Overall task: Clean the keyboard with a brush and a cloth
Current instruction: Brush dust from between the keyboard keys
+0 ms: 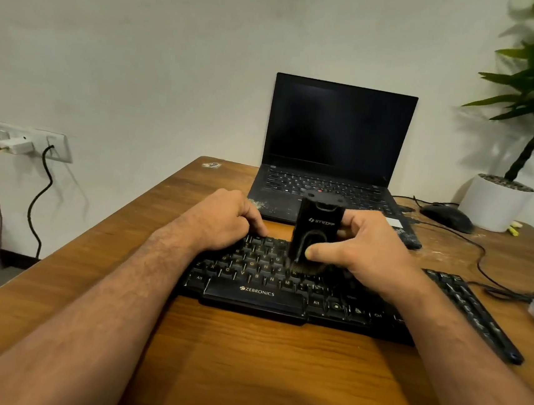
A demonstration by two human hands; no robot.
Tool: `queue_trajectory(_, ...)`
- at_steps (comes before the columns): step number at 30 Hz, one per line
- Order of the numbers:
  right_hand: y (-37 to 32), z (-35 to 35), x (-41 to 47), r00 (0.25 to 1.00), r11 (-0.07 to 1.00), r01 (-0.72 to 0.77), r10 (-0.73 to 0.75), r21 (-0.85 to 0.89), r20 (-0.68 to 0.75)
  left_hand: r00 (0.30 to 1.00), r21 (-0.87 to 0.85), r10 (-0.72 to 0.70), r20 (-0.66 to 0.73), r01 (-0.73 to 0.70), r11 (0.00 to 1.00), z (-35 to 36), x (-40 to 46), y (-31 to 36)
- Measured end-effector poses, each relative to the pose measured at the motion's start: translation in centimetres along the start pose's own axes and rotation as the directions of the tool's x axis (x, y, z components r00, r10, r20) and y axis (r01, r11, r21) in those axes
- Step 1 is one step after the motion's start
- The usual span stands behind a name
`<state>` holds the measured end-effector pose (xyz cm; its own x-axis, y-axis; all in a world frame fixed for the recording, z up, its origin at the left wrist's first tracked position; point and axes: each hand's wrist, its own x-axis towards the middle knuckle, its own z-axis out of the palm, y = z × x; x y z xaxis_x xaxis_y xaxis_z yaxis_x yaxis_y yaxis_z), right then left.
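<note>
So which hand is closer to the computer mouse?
Right. The right hand holds the brush over the keyboard, on the mouse's side; the left hand rests farther away.

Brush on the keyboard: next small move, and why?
Probably sweep the brush right along the same key row: the right hand grips it upright, bristles on the middle keys, while the left hand rests on the keyboard.
</note>
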<state>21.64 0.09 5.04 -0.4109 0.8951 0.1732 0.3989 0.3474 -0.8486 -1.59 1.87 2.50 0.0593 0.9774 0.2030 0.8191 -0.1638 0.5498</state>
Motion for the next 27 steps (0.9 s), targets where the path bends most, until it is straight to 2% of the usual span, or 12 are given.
queue_trajectory(2,-0.4,-0.3,-0.7,0.987,0.996,-0.044,0.031,0.082,0.157,1.000,0.031,0.006,0.000,-0.006,0.999,0.3,0.1,0.3)
queue_trajectory(3,-0.3,-0.3,-0.8,0.986,0.997,-0.044,0.034,0.059,0.162,1.000,0.042,0.006,0.011,-0.007,0.999,0.4,0.1,0.5)
queue_trajectory(5,0.3,-0.3,-0.6,1.000,0.998,-0.016,0.017,-0.055,0.021,1.000,0.055,0.010,0.025,-0.011,0.998,0.6,0.1,0.6)
queue_trajectory(7,0.7,-0.4,-0.6,0.996,0.998,-0.033,0.028,-0.054,-0.089,1.000,0.054,0.018,0.021,-0.019,0.998,0.5,0.0,0.5)
queue_trajectory(10,0.7,-0.6,-1.3,0.998,0.993,-0.029,0.024,0.118,0.050,1.000,0.051,0.018,0.015,-0.019,0.999,0.3,0.0,0.5)
queue_trajectory(11,0.7,-0.6,-1.4,0.997,0.994,-0.019,0.011,0.112,0.070,1.000,0.056,0.021,0.014,-0.021,0.998,0.3,0.0,0.5)
queue_trajectory(14,1.3,-0.5,-0.5,0.996,0.999,0.006,-0.010,-0.047,-0.090,0.999,0.062,0.035,0.015,-0.036,0.997,0.4,0.1,0.4)
queue_trajectory(16,1.2,-0.7,-0.4,0.991,0.998,-0.007,-0.001,-0.063,-0.131,0.999,0.066,0.038,0.003,-0.038,0.997,0.4,0.2,0.2)
queue_trajectory(20,0.9,-1.3,-1.5,0.989,0.993,-0.029,0.013,0.111,0.144,0.999,0.074,0.035,0.002,-0.035,0.997,0.4,0.1,0.3)
queue_trajectory(21,1.1,-1.3,-1.5,0.992,0.997,-0.014,0.005,0.073,0.129,0.999,0.069,0.034,0.007,-0.035,0.997,0.4,0.0,0.4)
queue_trajectory(24,1.6,-1.4,-0.9,0.997,0.995,0.011,-0.018,-0.097,-0.071,0.999,0.049,0.038,0.005,-0.038,0.998,0.4,-0.1,0.4)
queue_trajectory(27,1.7,-1.9,-1.1,1.000,0.998,0.030,-0.029,-0.052,0.013,0.999,0.051,0.040,0.006,-0.040,0.998,0.4,-0.2,0.6)
